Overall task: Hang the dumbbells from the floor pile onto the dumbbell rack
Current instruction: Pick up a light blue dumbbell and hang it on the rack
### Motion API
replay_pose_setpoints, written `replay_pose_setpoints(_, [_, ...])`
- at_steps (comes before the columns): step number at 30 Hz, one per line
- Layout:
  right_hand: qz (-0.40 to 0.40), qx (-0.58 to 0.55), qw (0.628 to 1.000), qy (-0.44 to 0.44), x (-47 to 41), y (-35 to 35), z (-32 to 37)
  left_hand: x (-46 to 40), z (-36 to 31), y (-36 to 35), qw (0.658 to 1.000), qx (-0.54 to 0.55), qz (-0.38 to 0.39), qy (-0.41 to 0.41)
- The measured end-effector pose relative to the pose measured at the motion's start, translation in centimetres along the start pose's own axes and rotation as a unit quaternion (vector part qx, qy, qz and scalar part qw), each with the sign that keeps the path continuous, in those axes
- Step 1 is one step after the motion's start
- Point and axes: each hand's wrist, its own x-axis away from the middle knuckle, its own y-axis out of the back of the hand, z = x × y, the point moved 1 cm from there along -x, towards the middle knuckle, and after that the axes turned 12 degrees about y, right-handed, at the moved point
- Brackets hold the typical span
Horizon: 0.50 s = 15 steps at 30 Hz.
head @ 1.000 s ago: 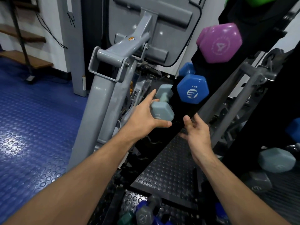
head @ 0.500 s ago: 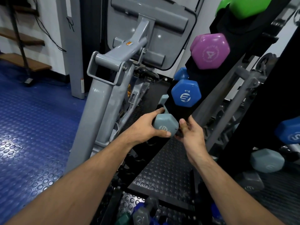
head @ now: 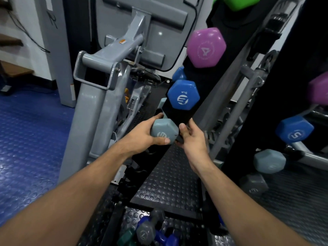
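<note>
Seating a grey dumbbell [head: 164, 131] on the rack [head: 179, 114], that's the step in hand as I read it. Left hand [head: 142, 134] grasps the near head, thumb under it, fingers curled over the top by the handle. Right hand [head: 192, 139] is right beside that head, thumb up against the rack's black upright, fingers wrapped behind it; looks like it's gripping the upright to steady it, but the fingertips are hidden so can't confirm. The dumbbell sits just below the blue dumbbell [head: 182, 95], its far head showing past the upright's left edge, so the handle seems to cross the slot there; whether it's actually resting in the cradle or the hand is carrying the load, can't tell. Above, the purple dumbbell [head: 205, 47] and a green one [head: 237, 2] are hung already. Floor pile [head: 147, 231] at the bottom has grey, blue and dark green ones left, so the task is partway at best. More dumbbells hang on the right side; could be a second rack or a mirror, unclear. Grey machine frame [head: 92, 103] stands close on the left, tight clearance for the left elbow. Next move calls for: lower until the handle bottoms in the cradle, check it doesn't rock, then let go with the left first, right off the upright after. Risk: letting go early drops it onto the pile.
</note>
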Motion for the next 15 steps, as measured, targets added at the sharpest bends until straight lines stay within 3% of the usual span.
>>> replay_pose_setpoints(7, [0.027,0.052,0.998,0.012,-0.4,0.5,-0.5,1.0,0.1,-0.9,0.999,0.026,-0.03,-0.005])
replay_pose_setpoints(15, [0.002,0.093,0.995,-0.047,3.2,2.2,-3.9,5.4,6.4,-3.7,0.979,0.109,-0.172,0.014])
